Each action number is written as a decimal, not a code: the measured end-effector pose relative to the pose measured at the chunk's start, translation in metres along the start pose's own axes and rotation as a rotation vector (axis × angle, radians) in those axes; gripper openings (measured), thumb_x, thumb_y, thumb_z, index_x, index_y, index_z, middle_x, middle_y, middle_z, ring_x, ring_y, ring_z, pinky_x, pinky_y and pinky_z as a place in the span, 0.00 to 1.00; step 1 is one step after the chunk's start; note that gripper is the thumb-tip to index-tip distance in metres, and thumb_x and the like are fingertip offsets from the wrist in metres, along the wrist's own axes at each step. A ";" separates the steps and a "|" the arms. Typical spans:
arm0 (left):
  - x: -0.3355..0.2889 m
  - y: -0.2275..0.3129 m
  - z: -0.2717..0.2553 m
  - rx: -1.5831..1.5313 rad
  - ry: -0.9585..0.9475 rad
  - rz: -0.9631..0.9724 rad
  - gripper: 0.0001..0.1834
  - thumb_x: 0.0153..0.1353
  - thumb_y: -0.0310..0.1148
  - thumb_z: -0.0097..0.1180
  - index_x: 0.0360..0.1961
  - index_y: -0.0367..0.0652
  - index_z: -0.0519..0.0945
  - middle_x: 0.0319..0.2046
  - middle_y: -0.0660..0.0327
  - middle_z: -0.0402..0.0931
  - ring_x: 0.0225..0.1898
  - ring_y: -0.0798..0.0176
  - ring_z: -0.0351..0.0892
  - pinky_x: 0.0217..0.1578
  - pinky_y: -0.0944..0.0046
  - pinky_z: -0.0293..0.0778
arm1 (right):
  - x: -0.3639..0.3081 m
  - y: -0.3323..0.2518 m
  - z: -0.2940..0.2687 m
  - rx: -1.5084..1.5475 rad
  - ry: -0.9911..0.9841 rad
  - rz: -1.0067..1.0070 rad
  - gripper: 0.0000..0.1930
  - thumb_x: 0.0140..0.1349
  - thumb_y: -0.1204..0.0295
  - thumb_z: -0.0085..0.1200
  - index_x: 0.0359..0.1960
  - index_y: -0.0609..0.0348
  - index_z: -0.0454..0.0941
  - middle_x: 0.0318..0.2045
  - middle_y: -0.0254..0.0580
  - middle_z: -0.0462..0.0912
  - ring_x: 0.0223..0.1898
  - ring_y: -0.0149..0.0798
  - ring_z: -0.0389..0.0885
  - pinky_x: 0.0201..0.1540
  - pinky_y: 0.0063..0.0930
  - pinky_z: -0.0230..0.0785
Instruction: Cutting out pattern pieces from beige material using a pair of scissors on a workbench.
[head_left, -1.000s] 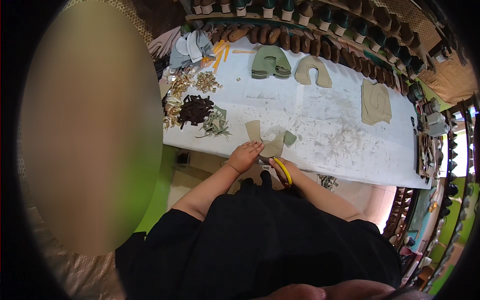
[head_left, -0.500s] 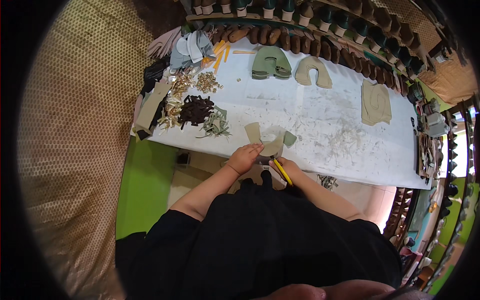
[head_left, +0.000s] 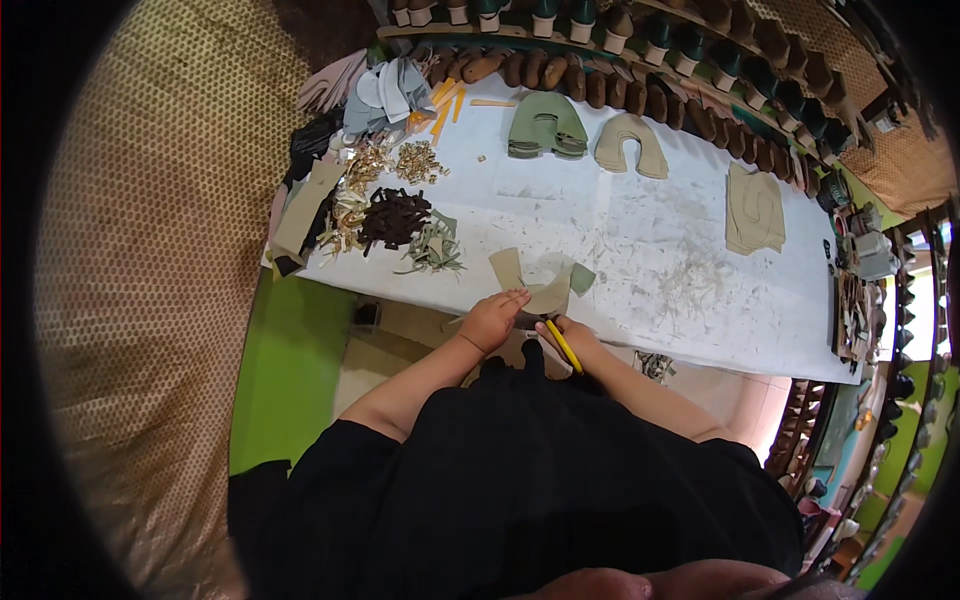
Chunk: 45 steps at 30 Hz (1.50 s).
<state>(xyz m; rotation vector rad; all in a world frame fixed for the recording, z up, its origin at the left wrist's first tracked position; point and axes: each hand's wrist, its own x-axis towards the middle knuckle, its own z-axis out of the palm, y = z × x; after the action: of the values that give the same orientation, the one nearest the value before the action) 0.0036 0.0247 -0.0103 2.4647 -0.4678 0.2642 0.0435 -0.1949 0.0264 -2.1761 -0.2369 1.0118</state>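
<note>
The slim yellow-handled tool (head_left: 564, 347), grasped by the right hand (head_left: 578, 338), has turned edge-on, suggesting a regrip, at five o'clock of the curved beige sheet (head_left: 549, 298) by the white table's (head_left: 660, 322) six-o'clock edge; the left hand (head_left: 491, 320) covers eight o'clock, pinch unclear.

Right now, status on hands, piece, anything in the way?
Left hand on beige piece. Right hand holding yellow tool. Piece at table's near edge. Green scraps left of piece, not touching.

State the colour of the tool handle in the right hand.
Yellow: the tool handle, best seen in the head view.
</note>
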 end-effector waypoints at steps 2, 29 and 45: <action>-0.001 -0.001 0.002 -0.023 -0.005 -0.027 0.22 0.58 0.22 0.53 0.55 0.41 0.78 0.53 0.53 0.79 0.55 0.51 0.79 0.56 0.56 0.75 | 0.002 0.003 0.003 -0.033 0.019 -0.029 0.34 0.65 0.38 0.48 0.42 0.64 0.77 0.31 0.60 0.83 0.39 0.59 0.83 0.43 0.43 0.73; 0.002 0.028 -0.004 -0.165 0.001 -0.287 0.21 0.64 0.25 0.51 0.60 0.46 0.77 0.54 0.54 0.79 0.50 0.49 0.81 0.50 0.58 0.78 | 0.003 0.000 0.012 -0.006 0.035 -0.032 0.33 0.67 0.39 0.47 0.45 0.65 0.76 0.33 0.64 0.82 0.41 0.63 0.82 0.43 0.45 0.72; 0.001 0.029 -0.001 -0.121 0.051 -0.152 0.20 0.63 0.25 0.53 0.56 0.43 0.78 0.52 0.53 0.80 0.49 0.50 0.82 0.49 0.58 0.78 | 0.012 0.009 0.015 0.069 0.020 -0.094 0.34 0.66 0.40 0.48 0.53 0.63 0.75 0.41 0.63 0.83 0.47 0.61 0.82 0.50 0.41 0.72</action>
<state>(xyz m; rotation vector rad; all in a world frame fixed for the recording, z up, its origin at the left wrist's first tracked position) -0.0072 0.0034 0.0060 2.3544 -0.2646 0.2289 0.0391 -0.1881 0.0066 -2.0921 -0.2887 0.9320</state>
